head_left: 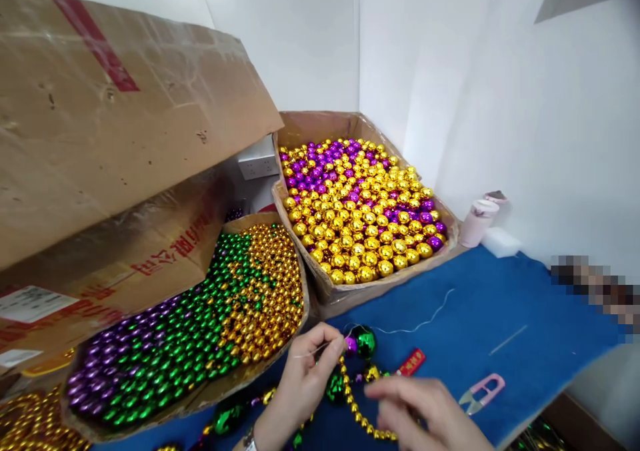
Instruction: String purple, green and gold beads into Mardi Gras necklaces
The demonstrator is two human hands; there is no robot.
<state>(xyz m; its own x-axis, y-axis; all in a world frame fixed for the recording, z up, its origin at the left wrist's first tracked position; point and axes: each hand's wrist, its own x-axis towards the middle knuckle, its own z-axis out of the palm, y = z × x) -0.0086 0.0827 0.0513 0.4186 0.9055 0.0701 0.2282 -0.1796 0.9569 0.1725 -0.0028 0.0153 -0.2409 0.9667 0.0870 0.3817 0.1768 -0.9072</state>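
My left hand (313, 364) pinches a thin clear thread (420, 327) beside a purple bead (351, 345) and a large green bead (367, 341). A chain of small gold beads (354, 407) hangs from near those fingertips and curves toward the right. My right hand (417, 411) is slightly blurred, its index finger extended to the left above the gold chain; nothing is visible in its grip. More green, gold and purple beads (229, 419) lie on the blue cloth (450, 357) around and under the left wrist.
Pink thread snips (484, 392), a red tag (411, 362) and a needle-like strip (508, 339) lie on the cloth. Behind stand a box of gold and purple balls (325, 289), a box of small beads (306, 284) and a pink bottle (479, 223).
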